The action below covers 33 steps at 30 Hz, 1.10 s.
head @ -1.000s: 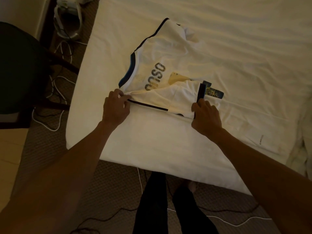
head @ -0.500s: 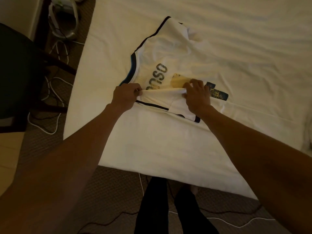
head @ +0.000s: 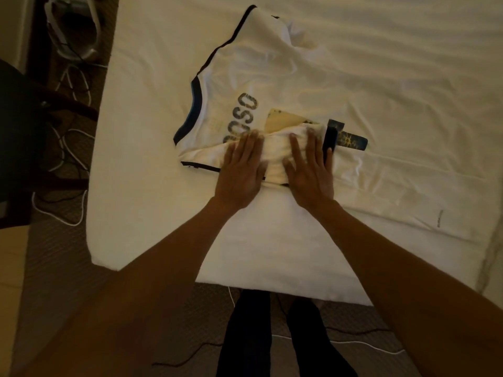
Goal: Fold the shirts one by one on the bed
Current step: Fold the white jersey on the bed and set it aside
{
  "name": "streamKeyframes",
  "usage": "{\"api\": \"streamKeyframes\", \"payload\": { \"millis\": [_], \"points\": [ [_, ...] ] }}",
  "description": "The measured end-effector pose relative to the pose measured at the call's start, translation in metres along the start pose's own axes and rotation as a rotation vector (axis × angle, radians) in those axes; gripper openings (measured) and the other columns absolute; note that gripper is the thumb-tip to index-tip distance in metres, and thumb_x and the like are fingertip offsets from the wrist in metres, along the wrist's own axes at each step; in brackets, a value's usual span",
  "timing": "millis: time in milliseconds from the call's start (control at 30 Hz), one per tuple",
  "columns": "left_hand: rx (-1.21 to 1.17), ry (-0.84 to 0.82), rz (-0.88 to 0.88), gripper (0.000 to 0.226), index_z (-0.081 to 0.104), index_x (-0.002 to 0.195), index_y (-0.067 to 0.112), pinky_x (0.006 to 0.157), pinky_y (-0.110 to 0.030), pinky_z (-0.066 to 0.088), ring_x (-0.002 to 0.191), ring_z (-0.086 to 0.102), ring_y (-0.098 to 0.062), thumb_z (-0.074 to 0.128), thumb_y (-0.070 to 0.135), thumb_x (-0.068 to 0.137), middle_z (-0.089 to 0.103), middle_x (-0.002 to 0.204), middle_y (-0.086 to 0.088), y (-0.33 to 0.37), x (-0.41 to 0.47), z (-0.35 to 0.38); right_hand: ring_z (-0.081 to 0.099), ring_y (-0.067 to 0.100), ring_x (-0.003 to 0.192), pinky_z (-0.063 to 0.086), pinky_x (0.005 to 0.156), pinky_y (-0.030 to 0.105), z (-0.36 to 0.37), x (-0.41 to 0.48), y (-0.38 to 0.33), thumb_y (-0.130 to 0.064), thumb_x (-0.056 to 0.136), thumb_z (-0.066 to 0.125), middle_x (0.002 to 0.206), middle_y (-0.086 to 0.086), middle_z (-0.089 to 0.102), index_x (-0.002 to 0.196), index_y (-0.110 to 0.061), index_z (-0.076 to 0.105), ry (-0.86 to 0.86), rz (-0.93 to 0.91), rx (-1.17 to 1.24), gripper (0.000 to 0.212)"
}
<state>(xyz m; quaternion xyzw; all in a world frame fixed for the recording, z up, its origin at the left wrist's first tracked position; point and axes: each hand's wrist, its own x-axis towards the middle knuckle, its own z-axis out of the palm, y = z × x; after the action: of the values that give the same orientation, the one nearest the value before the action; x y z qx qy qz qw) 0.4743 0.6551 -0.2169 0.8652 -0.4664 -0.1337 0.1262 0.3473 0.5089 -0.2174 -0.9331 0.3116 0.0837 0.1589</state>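
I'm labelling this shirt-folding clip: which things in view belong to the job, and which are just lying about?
In the job: white jersey on the bed; left hand and right hand, pressing flat on its folded sleeve.
Lying about: dark chair; cables; white device, all beside the bed.

Shirt (head: 272,77) back: dark block letters (head: 246,110) "OSO", plus part of a 4th round letter, running sideways; rest of word hidden under left hand (head: 241,175). Blue/gold patch (head: 349,140) on shirt: pattern only, no legible txt. Tiny print (head: 439,219) on white cloth at right: too small to read.
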Motion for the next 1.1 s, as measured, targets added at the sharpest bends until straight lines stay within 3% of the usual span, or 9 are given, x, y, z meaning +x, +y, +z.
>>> {"api": "streamKeyframes", "payload": {
  "millis": [200, 433, 500, 567, 700, 767, 867, 1000, 1100],
  "points": [
    [0.195, 0.010, 0.028, 0.065, 0.017, 0.160, 0.022, 0.122, -0.051, 0.014, 0.154, 0.009, -0.020, 0.030, 0.054, 0.105, 0.013, 0.167, -0.002, -0.026, -0.007, 0.001, -0.007, 0.023, 0.152, 0.002, 0.122, 0.051, 0.005, -0.011, 0.037, -0.063, 0.101, 0.019, 0.165, 0.003, -0.010, 0.157, -0.026, -0.007, -0.022, 0.088, -0.032, 0.072],
    [0.206, -0.009, -0.063, 0.063, 0.019, 0.160, 0.021, 0.123, -0.050, 0.013, 0.154, 0.009, -0.023, 0.033, 0.051, 0.106, 0.015, 0.167, -0.004, -0.069, -0.032, -0.035, -0.001, 0.028, 0.152, 0.002, 0.121, 0.055, -0.015, -0.018, 0.044, -0.064, 0.101, 0.017, 0.166, 0.002, -0.008, 0.158, -0.019, -0.006, -0.115, 0.143, -0.037, 0.076],
    [0.128, 0.021, -0.109, 0.060, 0.027, 0.157, 0.017, 0.123, -0.052, 0.013, 0.154, 0.013, -0.026, 0.035, 0.047, 0.106, 0.020, 0.166, -0.007, -0.051, -0.025, -0.042, -0.002, 0.027, 0.152, 0.004, 0.121, 0.057, -0.024, -0.016, 0.040, -0.057, 0.103, 0.019, 0.166, 0.005, -0.005, 0.158, -0.015, 0.002, -0.126, 0.115, -0.014, 0.071],
    [0.055, 0.081, -0.103, 0.053, 0.039, 0.151, 0.013, 0.122, -0.053, 0.017, 0.151, 0.022, -0.029, 0.041, 0.039, 0.105, 0.031, 0.161, -0.011, -0.022, -0.013, -0.048, 0.004, 0.026, 0.152, 0.006, 0.121, 0.056, -0.035, -0.016, 0.036, -0.046, 0.106, 0.026, 0.165, 0.008, 0.005, 0.154, -0.012, 0.024, -0.068, 0.072, 0.022, 0.059],
    [-0.108, 0.192, -0.064, 0.037, 0.057, 0.131, 0.009, 0.097, -0.048, 0.047, 0.120, 0.055, -0.033, 0.050, 0.026, 0.099, 0.061, 0.128, -0.012, 0.041, 0.025, -0.058, 0.039, 0.029, 0.139, 0.026, 0.114, 0.049, -0.064, -0.019, 0.045, -0.026, 0.103, 0.042, 0.148, 0.011, 0.045, 0.125, -0.015, 0.053, 0.146, 0.026, 0.103, 0.027],
    [-0.208, 0.196, -0.060, 0.033, 0.060, 0.128, 0.013, 0.084, -0.042, 0.052, 0.106, 0.060, -0.027, 0.051, 0.023, 0.098, 0.065, 0.117, -0.006, 0.066, 0.048, -0.067, 0.055, 0.028, 0.119, 0.039, 0.099, 0.041, -0.082, -0.016, 0.058, -0.019, 0.099, 0.048, 0.128, 0.007, 0.060, 0.117, -0.015, 0.057, 0.223, 0.020, 0.162, 0.021],
    [-0.254, 0.208, -0.030, 0.030, 0.059, 0.126, 0.019, 0.073, -0.035, 0.052, 0.093, 0.062, -0.018, 0.050, 0.023, 0.097, 0.067, 0.107, 0.002, 0.090, 0.086, -0.080, 0.060, 0.028, 0.098, 0.045, 0.083, 0.040, -0.107, 0.000, 0.089, -0.018, 0.095, 0.054, 0.110, 0.006, 0.066, 0.115, -0.014, 0.058, 0.259, 0.091, 0.195, 0.020],
    [-0.190, 0.249, -0.019, 0.027, 0.062, 0.121, 0.021, 0.068, -0.031, 0.045, 0.086, 0.064, -0.020, 0.049, 0.026, 0.098, 0.069, 0.099, 0.002, 0.105, 0.150, -0.097, 0.057, 0.032, 0.106, 0.042, 0.086, 0.043, -0.134, 0.037, 0.145, -0.028, 0.097, 0.053, 0.117, 0.010, 0.063, 0.121, -0.014, 0.055, 0.138, 0.246, 0.132, 0.028],
    [-0.173, 0.127, -0.087, 0.027, 0.059, 0.123, 0.018, 0.080, -0.039, 0.048, 0.104, 0.059, -0.028, 0.049, 0.030, 0.101, 0.065, 0.111, -0.005, 0.102, 0.202, -0.103, 0.053, 0.033, 0.114, 0.041, 0.091, 0.043, -0.153, 0.063, 0.187, -0.034, 0.098, 0.051, 0.122, 0.013, 0.058, 0.126, -0.012, 0.051, 0.022, 0.317, 0.012, 0.035]
  ]
}}
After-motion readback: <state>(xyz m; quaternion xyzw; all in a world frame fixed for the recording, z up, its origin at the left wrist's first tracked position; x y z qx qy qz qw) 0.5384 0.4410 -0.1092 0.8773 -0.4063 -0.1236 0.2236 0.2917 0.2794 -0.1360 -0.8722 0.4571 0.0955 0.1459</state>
